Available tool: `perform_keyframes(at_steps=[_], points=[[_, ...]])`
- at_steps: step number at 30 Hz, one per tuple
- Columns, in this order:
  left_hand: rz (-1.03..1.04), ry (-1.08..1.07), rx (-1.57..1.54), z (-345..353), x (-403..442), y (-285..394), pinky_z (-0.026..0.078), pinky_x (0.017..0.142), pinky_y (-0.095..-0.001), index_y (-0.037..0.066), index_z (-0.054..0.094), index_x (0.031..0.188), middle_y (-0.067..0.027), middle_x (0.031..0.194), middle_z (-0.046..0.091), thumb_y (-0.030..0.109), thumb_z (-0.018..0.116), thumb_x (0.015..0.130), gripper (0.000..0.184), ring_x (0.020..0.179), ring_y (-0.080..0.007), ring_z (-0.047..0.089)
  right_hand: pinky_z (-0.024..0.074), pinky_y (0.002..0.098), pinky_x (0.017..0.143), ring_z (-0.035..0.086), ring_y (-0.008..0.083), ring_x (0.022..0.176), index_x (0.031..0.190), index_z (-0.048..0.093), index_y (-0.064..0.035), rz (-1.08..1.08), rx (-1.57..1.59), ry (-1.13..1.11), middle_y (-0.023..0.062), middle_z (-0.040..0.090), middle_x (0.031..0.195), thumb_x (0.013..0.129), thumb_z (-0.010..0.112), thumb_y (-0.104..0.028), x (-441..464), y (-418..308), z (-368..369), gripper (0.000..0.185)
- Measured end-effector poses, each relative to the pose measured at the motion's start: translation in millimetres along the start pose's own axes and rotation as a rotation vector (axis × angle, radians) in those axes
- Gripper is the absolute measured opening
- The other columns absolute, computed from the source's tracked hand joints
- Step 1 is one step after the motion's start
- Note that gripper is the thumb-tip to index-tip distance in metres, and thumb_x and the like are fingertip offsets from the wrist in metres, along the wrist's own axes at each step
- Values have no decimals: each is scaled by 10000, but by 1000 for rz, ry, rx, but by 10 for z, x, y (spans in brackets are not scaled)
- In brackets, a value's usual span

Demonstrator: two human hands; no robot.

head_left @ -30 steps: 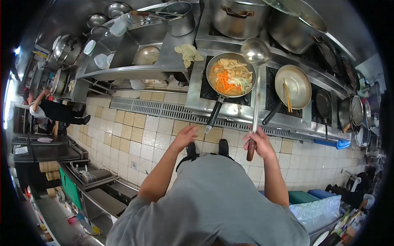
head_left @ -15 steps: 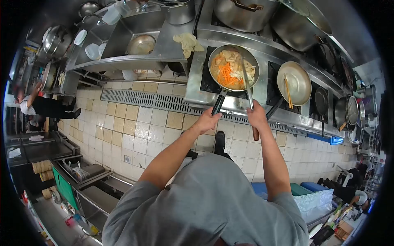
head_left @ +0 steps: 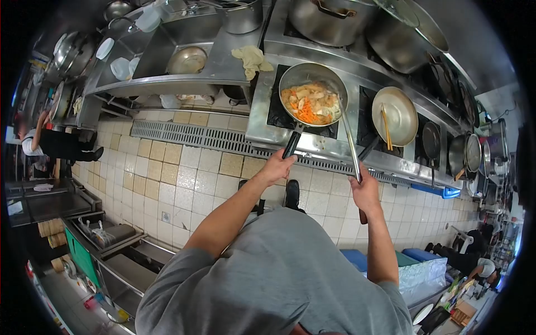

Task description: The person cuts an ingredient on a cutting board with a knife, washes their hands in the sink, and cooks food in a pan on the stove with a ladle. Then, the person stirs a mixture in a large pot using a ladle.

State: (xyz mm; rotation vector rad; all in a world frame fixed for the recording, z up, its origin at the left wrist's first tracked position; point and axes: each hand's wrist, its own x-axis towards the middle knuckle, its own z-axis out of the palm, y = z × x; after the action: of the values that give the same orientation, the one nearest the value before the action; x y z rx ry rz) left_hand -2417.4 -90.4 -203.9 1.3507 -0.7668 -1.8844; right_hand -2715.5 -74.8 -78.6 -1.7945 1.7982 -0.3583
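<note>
My left hand [head_left: 278, 167] is closed around the black handle of a frying pan [head_left: 312, 70] on the stove's left front burner. Sliced pale food and orange carrot strips [head_left: 308, 111] lie in the pan, gathered toward its near side. In my right hand [head_left: 365, 191] is a long-handled metal cooking utensil [head_left: 350, 137] with a brown wooden end. The utensil slants up to the pan's right side; I cannot make out the shape of its head. To the right, a second pan [head_left: 403, 120] holds a pair of wooden chopsticks [head_left: 386, 127].
Large pots [head_left: 324, 23] stand behind the burners. A yellowish cloth [head_left: 251, 60] lies between the stove and a sink [head_left: 167, 42] at left. Smaller pans [head_left: 431, 139] are farther right. A person [head_left: 56, 145] stands at far left, another [head_left: 483, 268] at lower right.
The utensil and my right hand have moved down and right, away from the pan's middle. The food has shifted toward the near side, with the carrots more mixed in.
</note>
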Motion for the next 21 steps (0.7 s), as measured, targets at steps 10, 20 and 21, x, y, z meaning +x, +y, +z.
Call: perform_keyframes(at_steps=[10, 20, 21], points=[[14, -36, -25, -23, 1, -6, 462, 501, -318, 100, 533, 1060, 19, 672, 474, 220, 614, 999, 156, 492, -94, 448, 497, 344, 862, 636, 227, 887, 1336, 561, -11, 159, 262, -396, 150, 681, 936, 888, 677, -89, -360, -186, -589, 470], [52, 10, 25, 23, 25, -50, 452, 499, -316, 100, 526, 1072, 15, 652, 470, 209, 602, 1003, 150, 493, -101, 443, 525, 500, 780, 662, 458, 874, 1392, 490, -2, -23, -36, -102, 293, 669, 910, 869, 669, -140, -50, -208, 149, 570], [48, 9, 24, 22, 19, -70, 452, 499, -316, 100, 526, 1072, 15, 652, 470, 209, 602, 1003, 150, 493, -101, 443, 530, 494, 786, 663, 459, 865, 1401, 490, -6, 32, 79, -107, 291, 674, 905, 867, 667, -125, -136, -267, 98, 575]])
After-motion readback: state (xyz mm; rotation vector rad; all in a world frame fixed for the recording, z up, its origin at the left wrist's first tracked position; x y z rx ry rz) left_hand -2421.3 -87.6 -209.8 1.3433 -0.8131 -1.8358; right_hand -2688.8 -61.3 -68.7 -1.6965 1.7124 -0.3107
